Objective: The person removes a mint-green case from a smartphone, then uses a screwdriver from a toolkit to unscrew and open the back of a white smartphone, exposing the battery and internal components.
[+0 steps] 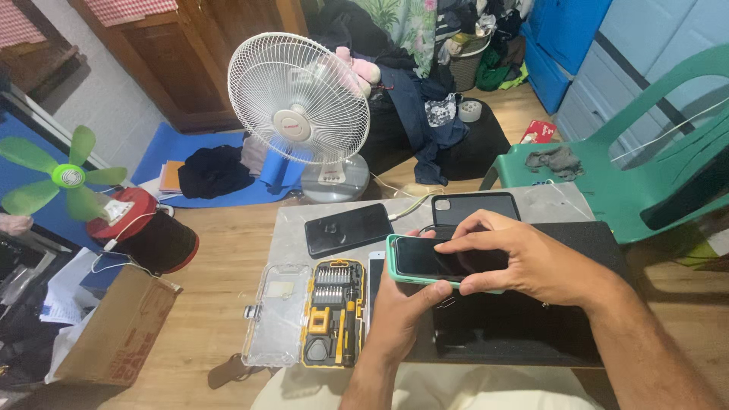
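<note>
I hold a smartphone in a mint green case (425, 260) over a small grey table (292, 235). My left hand (402, 311) grips it from below, thumb along its near edge. My right hand (524, 258) comes from the right, with fingers on the top edge and the thumb under the bottom edge, covering the phone's right half. Beneath lies a black mat (524, 326). A white phone (375, 266) peeks out under my left hand.
An open screwdriver bit kit (332, 311) with its clear lid (277, 313) lies left of my hands. A black phone (348, 229) and a black phone case (477, 206) sit further back. A white fan (300, 102), a green chair (645, 167), and a cardboard box (121, 326) surround the table.
</note>
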